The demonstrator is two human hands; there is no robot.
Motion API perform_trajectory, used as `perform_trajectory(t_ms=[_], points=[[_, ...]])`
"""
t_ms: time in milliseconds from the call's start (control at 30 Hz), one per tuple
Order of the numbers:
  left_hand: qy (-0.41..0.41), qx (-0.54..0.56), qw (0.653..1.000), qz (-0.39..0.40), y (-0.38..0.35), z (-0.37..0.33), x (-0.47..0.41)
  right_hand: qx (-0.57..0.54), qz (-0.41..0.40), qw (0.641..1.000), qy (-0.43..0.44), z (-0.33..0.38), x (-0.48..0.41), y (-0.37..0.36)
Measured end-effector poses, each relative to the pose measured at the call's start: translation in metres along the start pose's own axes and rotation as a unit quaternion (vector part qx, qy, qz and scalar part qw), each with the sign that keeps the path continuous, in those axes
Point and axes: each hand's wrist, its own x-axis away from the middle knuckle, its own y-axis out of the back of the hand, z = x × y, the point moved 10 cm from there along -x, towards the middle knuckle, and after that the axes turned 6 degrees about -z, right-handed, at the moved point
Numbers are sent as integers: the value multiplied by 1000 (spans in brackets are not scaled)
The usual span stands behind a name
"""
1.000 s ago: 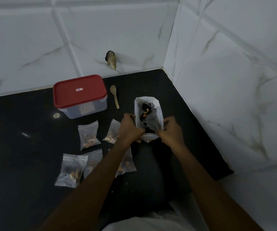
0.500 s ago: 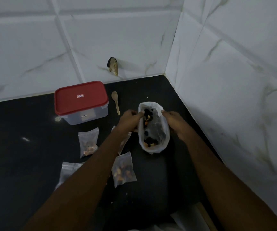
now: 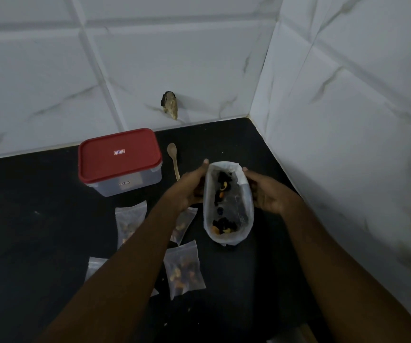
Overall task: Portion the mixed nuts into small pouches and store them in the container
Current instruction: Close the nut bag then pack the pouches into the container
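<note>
Bag of mixed nuts (image 3: 228, 206): held open over desk (image 3: 38, 219), long axis pointing away from person. Left hand (image 3: 189, 189) cups its left wall; right hand (image 3: 271, 194) grips its right wall. Filled pouches (image 3: 183, 268) and lidded container (image 3: 120, 157) lie leftward, nearer left hand.

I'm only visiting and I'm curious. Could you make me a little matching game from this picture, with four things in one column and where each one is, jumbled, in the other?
Things
1. red-lidded container
2. wooden spoon
3. big bag of mixed nuts
4. small filled pouch

Places
A. held between the left hand and the right hand
B. lying flat on the counter, nearer the camera than the big bag
C. at the back left, lid on
D. lying between the container and the big bag

Pairs: 1-C, 2-D, 3-A, 4-B
</note>
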Motion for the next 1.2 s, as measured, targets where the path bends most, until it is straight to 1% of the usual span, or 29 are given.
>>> perform_trajectory(t_ms=[67,133,233,267,333,400,467,500,533,600,667,733,800,867,900,933,1033,1067,1100,1133,1200], points=[[9,15,1000,24,-1,1,-1,-5,29,1000,-2,0,-1,-3],[8,18,999,45,-3,-1,0,-7,33,999,-1,2,-3,-3],[-24,22,998,55,-2,-11,-1,20,42,999,18,8,-4,-4],[-46,-3,998,50,-1,-15,-2,34,44,998,27,11,-4,-4],[-106,-117,987,15,5,-26,-5,72,39,996,45,17,-5,-4],[-186,-222,956,-50,13,-37,-8,134,28,989,64,23,-6,-3],[-249,-258,928,-99,16,-45,-5,195,22,977,81,27,-8,-4],[-261,-264,924,-97,14,-46,-5,217,16,972,86,28,-9,-3],[-256,-263,927,-76,9,-44,-4,231,10,969,90,28,-10,-1],[-201,-258,945,-22,2,-35,-2,232,3,969,86,27,-10,0],[-153,-257,954,12,3,-29,0,208,-3,977,52,20,-12,4],[-146,-247,957,27,5,-28,-2,223,-6,975,12,13,-11,4],[-158,-231,960,23,5,-29,-3,274,5,962,10,10,-7,0],[-195,-212,958,-2,8,-34,-2,264,12,962,64,18,-5,-7],[-227,-217,949,-21,11,-38,-1,255,4,960,112,25,-4,-9],[-265,-235,934,-45,14,-44,0,263,-12,950,168,35,-2,-10],[-360,-304,874,-121,18,-58,8,333,-103,886,306,56,4,-7],[-374,-303,867,-131,15,-61,12,332,-131,874,328,59,6,-5],[-374,-288,872,-131,12,-62,14,316,-144,877,332,59,7,-3],[-357,-263,888,-120,11,-62,15,294,-144,890,318,55,5,0],[-272,-195,941,-58,11,-53,9,269,-111,918,270,42,1,2]])
